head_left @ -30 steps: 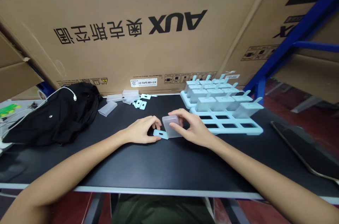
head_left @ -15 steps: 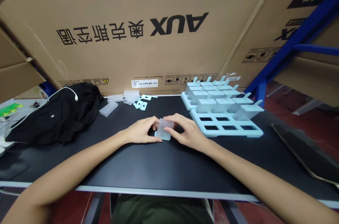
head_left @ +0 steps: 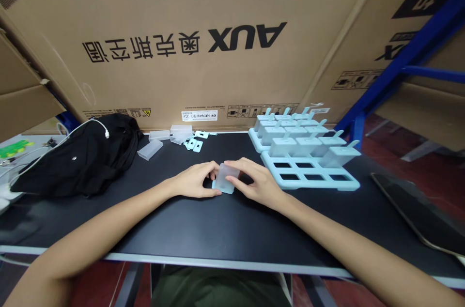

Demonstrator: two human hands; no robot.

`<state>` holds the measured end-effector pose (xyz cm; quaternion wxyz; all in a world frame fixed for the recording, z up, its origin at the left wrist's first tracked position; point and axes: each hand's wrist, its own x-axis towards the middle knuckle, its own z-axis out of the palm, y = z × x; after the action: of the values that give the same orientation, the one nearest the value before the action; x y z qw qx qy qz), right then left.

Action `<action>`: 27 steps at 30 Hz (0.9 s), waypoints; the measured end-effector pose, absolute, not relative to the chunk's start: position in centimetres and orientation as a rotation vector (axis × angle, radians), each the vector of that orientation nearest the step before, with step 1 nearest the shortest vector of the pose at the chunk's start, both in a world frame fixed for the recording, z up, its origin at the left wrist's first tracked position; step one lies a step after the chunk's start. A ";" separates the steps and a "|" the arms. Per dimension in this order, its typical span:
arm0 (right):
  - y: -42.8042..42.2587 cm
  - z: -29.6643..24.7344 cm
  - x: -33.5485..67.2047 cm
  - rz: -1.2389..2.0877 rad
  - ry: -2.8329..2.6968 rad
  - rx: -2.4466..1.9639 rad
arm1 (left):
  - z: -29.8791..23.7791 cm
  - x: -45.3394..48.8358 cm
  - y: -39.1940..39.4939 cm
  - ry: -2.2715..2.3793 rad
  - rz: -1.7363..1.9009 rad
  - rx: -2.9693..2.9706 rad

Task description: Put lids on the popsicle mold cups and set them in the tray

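big brown cardboard box (head_left: 203,45) printed "aux" upside down stands behind the black tabletop (head_left: 218,229). black fabric bag (head_left: 76,159) with a white cable (head_left: 98,125) over it sits far left. two pale blue plastic mould trays: near tray (head_left: 312,178) has a back row of three frosted moulds with sticks seated, front slots, six visible, open; far tray (head_left: 256,140) looks full, exact count hard to tell. dark flat tablet-like slab (head_left: 417,210) at right edge. loose near the box: about three frosted clear caps (head_left: 149,149) and a few small pale blue slotted lids (head_left: 194,145), too small to count surely. right hand (head_left: 254,182) grips the one frosted translucent mould cup (head_left: 225,177) at table centre, fingers over its top, thumb on the side. left hand (head_left: 194,180) curled, fingertips pinching the pale blue slotted lid (head_left: 215,184) against the cup's base, lid mostly hidden. vs 1 s ago: cup lay tilted with the lid exposed beside it, now cup is on the lid and hands are closed together; unchanged from 0.5 s ago.
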<state>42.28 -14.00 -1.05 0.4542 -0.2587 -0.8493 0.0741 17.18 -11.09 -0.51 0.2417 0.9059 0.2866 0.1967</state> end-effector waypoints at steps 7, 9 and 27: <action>-13.7 -0.9 42.0 0.065 -2.109 -0.446 | -0.8 17.2 -10.9 0.754 0.580 2.395; -13.7 -1.0 41.9 0.024 -2.136 -0.417 | -0.9 17.2 -10.9 0.769 0.573 2.404; -14.5 -2.7 41.5 0.247 -2.388 -0.697 | -0.7 17.3 -11.3 0.793 0.511 2.578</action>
<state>41.48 -14.49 -2.65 0.3154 -0.2646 -0.9065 0.0939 17.34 -11.33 -0.70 0.1967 0.9207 0.2833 0.1824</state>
